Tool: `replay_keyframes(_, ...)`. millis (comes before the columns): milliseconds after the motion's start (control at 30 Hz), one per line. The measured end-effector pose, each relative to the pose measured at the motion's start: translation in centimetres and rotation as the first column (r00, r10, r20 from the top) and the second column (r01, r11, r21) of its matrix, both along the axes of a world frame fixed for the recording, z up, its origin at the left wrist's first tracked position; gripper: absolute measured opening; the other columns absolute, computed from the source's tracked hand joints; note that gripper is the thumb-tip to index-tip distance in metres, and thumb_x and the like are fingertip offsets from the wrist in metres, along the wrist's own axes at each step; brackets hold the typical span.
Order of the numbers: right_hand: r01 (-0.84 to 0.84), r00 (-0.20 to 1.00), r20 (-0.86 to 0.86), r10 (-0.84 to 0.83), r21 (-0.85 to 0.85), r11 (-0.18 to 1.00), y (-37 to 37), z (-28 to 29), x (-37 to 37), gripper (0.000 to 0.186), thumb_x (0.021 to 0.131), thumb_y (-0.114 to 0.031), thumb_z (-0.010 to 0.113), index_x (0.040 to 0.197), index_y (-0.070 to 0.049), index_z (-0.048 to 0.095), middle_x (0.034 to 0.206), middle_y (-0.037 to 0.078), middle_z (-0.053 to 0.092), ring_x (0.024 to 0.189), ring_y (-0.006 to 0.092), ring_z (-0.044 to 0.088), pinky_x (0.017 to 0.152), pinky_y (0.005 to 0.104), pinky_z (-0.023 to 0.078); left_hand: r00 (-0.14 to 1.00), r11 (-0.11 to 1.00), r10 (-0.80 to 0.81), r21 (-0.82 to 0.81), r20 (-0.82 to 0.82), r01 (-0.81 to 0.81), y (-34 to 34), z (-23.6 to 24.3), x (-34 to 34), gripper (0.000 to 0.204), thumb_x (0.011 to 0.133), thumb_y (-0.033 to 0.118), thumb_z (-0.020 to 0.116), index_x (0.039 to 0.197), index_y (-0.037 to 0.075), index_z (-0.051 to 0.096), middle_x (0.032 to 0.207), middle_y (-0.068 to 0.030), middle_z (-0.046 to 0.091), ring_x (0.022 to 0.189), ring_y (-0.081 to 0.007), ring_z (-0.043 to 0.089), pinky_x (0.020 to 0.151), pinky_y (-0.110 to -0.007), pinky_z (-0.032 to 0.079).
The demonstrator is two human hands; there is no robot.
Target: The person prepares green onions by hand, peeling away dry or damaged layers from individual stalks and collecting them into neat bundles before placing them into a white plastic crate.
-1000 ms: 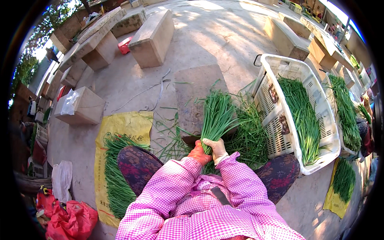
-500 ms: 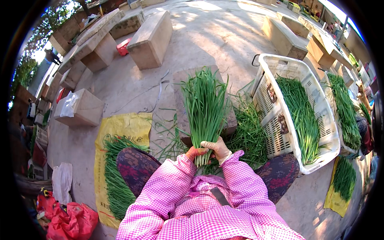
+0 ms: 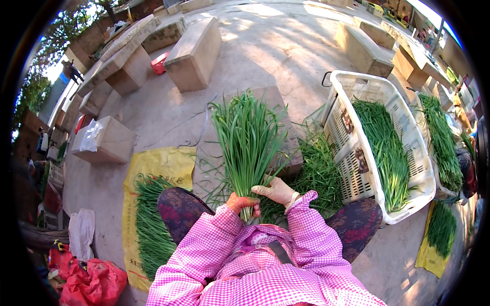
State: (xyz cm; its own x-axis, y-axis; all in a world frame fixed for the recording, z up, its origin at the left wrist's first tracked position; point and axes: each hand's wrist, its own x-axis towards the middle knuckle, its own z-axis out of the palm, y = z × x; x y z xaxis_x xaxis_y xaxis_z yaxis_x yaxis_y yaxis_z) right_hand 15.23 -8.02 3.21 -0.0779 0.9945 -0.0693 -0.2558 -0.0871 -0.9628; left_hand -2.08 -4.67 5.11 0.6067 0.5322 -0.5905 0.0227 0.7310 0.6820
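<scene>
At the lower left of the frame, a pile of garlic chives [image 3: 155, 229] on the yellow sack [image 3: 163, 160] seems to remain for your handling, while in the centre one bunch [image 3: 247, 143] is gathered but shows no tie that I can see, and at the right the white plastic crate [image 3: 352, 176] holds many chives [image 3: 383, 153], apparently finished. Your left hand [image 3: 239, 203] is closed around the stem ends of this bunch, whose leaves spread upward beyond it; your right hand [image 3: 278, 193] touches the stems from the right, slightly higher, and I cannot tell whether it grips.
</scene>
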Motion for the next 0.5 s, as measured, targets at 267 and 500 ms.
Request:
replay_keyframes(267,0.454,0.891,-0.011,-0.455,0.055,0.889,-0.6,4.2,6.0,0.019,0.092,-0.016,0.059,0.088,0.002,0.064,0.076,0.005,0.067,0.066,0.0096,0.061,0.068,0.0229,0.050,0.966,0.996,-0.077,0.068,0.247,0.062,0.8,0.6,-6.4,0.011,0.076,0.001,0.064,0.081,-0.003,0.055,0.053,-0.0101,0.051,0.040,-0.0172,0.047,0.037,-0.030,0.035)
replay_keyframes(500,0.499,0.315,0.502,-0.805,0.634,0.590,-0.4,6.0,5.3,0.044,0.081,-0.025,0.068,0.121,-0.011,0.058,0.104,0.007,0.066,0.089,0.0205,0.061,0.085,0.0340,0.046,0.993,0.995,-0.101,-0.010,0.052,0.102,-0.2,2.3,-10.1,0.015,0.075,-0.003,0.066,0.085,-0.004,0.055,0.052,-0.0087,0.050,0.036,-0.0155,0.043,0.034,-0.029,0.032)
